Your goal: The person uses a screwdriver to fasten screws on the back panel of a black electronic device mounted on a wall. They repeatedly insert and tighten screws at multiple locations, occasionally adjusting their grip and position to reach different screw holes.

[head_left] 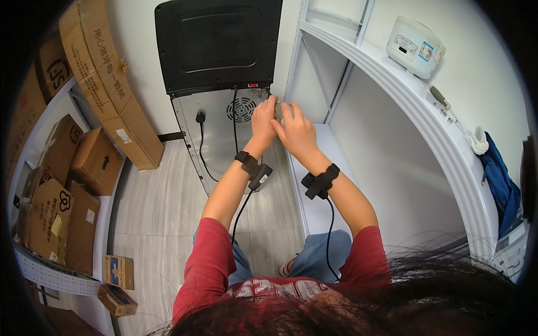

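Observation:
In front of me stands an appliance with a black upper back (218,45) and a grey metal lower panel (188,109). My left hand (263,120) is closed near the panel's right edge, just below the black part. Close beside it, my right hand (298,131) has its fingers bent, with its thumb meeting the left hand. A small greyish piece (279,112) shows between the two hands; its kind is mostly hidden by the fingers. A black power cord with a plug (200,116) hangs against the panel. Further right on the panel, a round vent (241,110) is partly covered by my left hand.
White shelving (386,78) runs along the right, carrying a rice cooker (416,47), a green-handled tool (440,98) and blue cloth (500,185). At left, a tall carton (112,84) leans by shelves of cardboard boxes (95,162). Small boxes (119,271) sit low at left. Cables trail from my wrist straps.

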